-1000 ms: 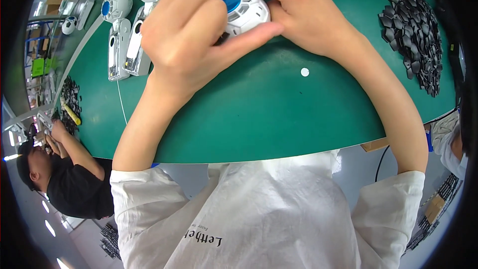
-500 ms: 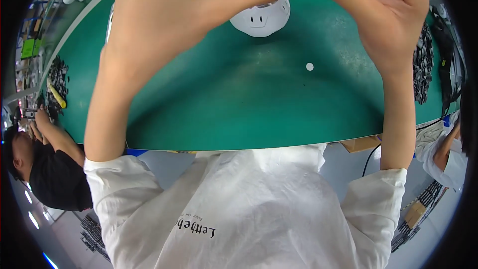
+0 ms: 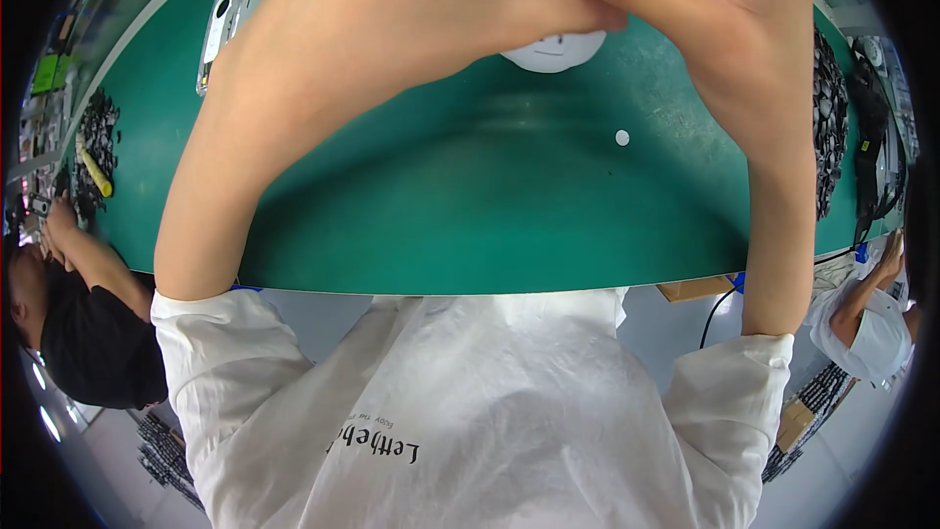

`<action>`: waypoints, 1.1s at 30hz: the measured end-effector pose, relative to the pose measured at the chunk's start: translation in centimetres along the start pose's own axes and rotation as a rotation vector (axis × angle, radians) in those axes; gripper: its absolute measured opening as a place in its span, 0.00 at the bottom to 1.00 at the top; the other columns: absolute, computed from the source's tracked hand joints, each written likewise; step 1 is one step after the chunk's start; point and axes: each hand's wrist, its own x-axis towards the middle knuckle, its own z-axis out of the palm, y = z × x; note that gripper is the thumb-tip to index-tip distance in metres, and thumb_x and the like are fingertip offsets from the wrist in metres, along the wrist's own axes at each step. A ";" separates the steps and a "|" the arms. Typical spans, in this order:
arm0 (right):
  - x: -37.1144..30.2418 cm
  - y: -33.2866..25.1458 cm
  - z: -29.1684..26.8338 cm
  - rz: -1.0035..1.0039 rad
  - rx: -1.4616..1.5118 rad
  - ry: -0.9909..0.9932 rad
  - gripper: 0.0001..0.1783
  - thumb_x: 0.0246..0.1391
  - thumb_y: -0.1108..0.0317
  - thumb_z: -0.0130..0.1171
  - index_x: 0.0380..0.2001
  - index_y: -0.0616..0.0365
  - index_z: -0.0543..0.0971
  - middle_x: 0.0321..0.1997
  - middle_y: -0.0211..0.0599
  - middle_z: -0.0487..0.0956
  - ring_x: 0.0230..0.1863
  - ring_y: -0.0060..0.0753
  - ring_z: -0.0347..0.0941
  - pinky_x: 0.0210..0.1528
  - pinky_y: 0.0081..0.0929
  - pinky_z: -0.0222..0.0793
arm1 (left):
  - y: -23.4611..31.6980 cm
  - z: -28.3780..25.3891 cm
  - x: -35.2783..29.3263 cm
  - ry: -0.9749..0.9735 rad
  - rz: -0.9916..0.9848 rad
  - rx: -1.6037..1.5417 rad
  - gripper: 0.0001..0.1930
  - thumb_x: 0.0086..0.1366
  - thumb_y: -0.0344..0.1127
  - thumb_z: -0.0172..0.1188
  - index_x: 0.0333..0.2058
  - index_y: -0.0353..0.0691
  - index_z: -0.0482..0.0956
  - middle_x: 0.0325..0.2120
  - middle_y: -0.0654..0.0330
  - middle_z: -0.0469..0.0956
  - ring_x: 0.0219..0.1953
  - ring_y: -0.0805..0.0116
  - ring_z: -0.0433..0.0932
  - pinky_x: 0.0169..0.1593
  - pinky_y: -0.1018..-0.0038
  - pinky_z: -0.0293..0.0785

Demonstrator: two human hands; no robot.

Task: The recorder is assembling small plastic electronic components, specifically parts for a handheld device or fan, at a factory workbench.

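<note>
White housing (image 3: pixel 554 54) at green table's (image 3: pixel 490 235) middle, mostly blocked by left hand (image 3: pixel 450 0); its finger state can't be told. Right hand (image 3: pixel 710 29) alongside, fingers curled, any pinch hidden. White dot (image 3: pixel 622 138) nearer; black parts (image 3: pixel 829 127) heaped right; white device (image 3: pixel 227 24) left.

White rounded device (image 3: pixel 553 55) was mostly hidden by left hand (image 3: pixel 421 15). Right hand (image 3: pixel 729 34) was partly cut off above. Near far left edge of bench (image 3: pixel 490 235), white unit (image 3: pixel 235 5) was cropped at top.
</note>
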 end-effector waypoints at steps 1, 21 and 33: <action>-0.1 0.3 -0.1 0.001 0.001 -0.006 0.07 0.46 0.76 0.69 0.31 0.62 0.84 0.24 0.28 0.77 0.26 0.18 0.70 0.28 0.19 0.62 | 0.2 -0.1 0.0 -0.005 -0.004 -0.006 0.17 0.48 0.32 0.81 0.29 0.38 0.79 0.27 0.59 0.78 0.25 0.72 0.76 0.24 0.79 0.66; -3.5 5.3 -2.9 -0.104 0.407 -0.067 0.13 0.57 0.68 0.64 0.39 0.68 0.78 0.31 0.33 0.74 0.29 0.26 0.68 0.33 0.20 0.63 | -1.4 -1.8 -2.6 -0.230 -0.215 -0.365 0.08 0.55 0.24 0.74 0.34 0.32 0.86 0.31 0.56 0.85 0.32 0.70 0.80 0.35 0.77 0.73; -4.0 5.6 -3.3 -0.833 -0.281 -0.141 0.50 0.45 0.22 0.58 0.25 0.73 0.79 0.22 0.40 0.78 0.18 0.35 0.69 0.19 0.27 0.64 | -2.0 -1.5 -3.9 -0.226 -0.220 -0.278 0.02 0.64 0.25 0.63 0.32 0.32 0.81 0.25 0.61 0.75 0.29 0.76 0.70 0.33 0.79 0.63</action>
